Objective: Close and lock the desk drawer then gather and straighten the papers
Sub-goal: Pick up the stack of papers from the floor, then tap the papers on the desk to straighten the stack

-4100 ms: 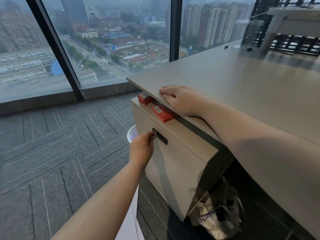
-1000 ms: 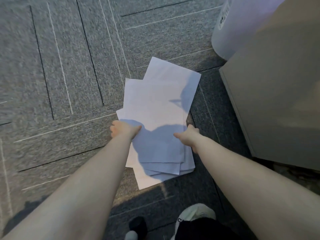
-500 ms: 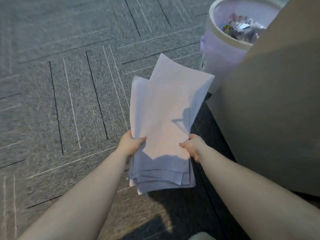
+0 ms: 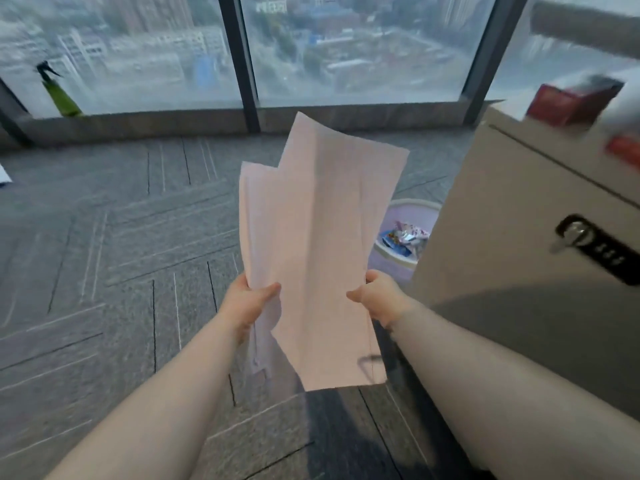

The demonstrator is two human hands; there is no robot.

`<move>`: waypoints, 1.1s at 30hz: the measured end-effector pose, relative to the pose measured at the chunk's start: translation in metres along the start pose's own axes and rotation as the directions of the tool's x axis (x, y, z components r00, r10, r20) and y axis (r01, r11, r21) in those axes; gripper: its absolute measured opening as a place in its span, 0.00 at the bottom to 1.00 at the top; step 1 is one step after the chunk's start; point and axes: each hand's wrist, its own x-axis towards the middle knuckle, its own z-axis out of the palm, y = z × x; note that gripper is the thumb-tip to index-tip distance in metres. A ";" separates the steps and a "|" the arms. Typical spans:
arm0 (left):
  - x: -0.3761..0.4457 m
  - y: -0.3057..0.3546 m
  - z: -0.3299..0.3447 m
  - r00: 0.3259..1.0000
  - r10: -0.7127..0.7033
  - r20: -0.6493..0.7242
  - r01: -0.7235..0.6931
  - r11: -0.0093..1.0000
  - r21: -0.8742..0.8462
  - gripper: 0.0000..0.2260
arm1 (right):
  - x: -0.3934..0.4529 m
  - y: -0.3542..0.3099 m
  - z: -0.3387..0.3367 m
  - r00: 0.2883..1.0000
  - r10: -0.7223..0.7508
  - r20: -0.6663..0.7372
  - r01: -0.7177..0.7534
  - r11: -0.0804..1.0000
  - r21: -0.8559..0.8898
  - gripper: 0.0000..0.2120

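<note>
— Item one, papers (image 4: 311, 244)?
— Loose white sheaf, several sheets, unaligned; top corners fanned at different heights, bottom edges staggered. Held upright in the air above the carpet (image 4: 104, 258), clear of it, just left of the drawer unit (image 4: 519, 237).
— Left hand (image 4: 247, 303)?
— Closed on the sheaf's left edge, low down; thumb across the front sheet, other fingers hidden behind.
— Right hand (image 4: 379, 299)?
— Closed on the right edge at about the same height; thumb forward on the paper, remaining fingers behind, out of sight.
— Drawer unit?
— Beige, at the right edge of view. Front face flush, seam line running along under the top. Black lock plate (image 4: 599, 249) on the front with a silver key (image 4: 568, 237) seated in it. Locked or not: cannot tell.
— On top of the unit?
— Red boxes (image 4: 571, 98), blurred, near the unit's back edge; another red blur (image 4: 623, 150) at its right.
— Floor stock?
— Pale round waste bin (image 4: 401, 254) between the papers and the unit's left side, partly hidden by the sheaf, coloured wrappers inside. White scrap (image 4: 4, 174) on the carpet at far left, too cropped to identify.
— Window side?
— Glazing (image 4: 346, 46) with dark mullions, city below. Green spray bottle (image 4: 60, 95) on the sill, far left corner.
</note>
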 end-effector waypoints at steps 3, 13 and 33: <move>-0.023 0.059 -0.005 0.996 0.083 0.020 -0.083 0.996 -0.028 0.18 | -0.043 -0.053 -0.027 0.992 -0.118 -0.034 0.120 0.990 0.072 0.12; -0.137 0.246 -0.014 0.919 0.393 0.036 -0.380 0.907 -0.183 0.17 | -0.218 -0.195 -0.124 0.893 -0.419 -0.165 0.435 0.898 0.071 0.11; -0.370 0.405 0.188 0.659 0.695 0.287 -0.575 0.712 -0.403 0.11 | -0.467 -0.187 -0.393 0.585 -0.514 -0.627 0.629 0.776 -0.049 0.10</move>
